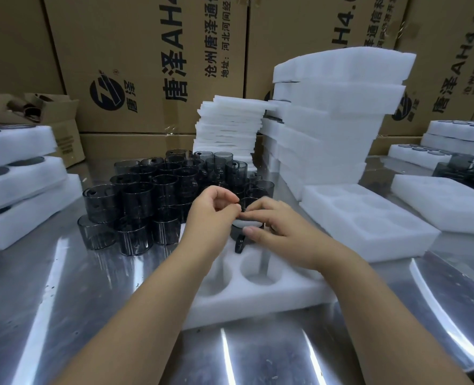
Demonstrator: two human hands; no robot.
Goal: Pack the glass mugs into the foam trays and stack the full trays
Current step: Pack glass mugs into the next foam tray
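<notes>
Dark mug (pixel 240 244) held just above far end of foam tray (pixel 258 298) on table (pixel 63 287). Left hand (pixel 213 212) pinching rim, right hand (pixel 280 229) curled round side, fingertips nearly meeting. Loose mugs (pixel 147 195) behind-left of tray; stacked trays (pixel 327 134) behind-right.

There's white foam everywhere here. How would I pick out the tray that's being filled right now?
On the shiny metal table, look at the near middle. The foam tray there lies flat and unstacked; unlike the empty tray to its right, the left hand and right hand hold a dark glass mug at its far pockets.
</notes>
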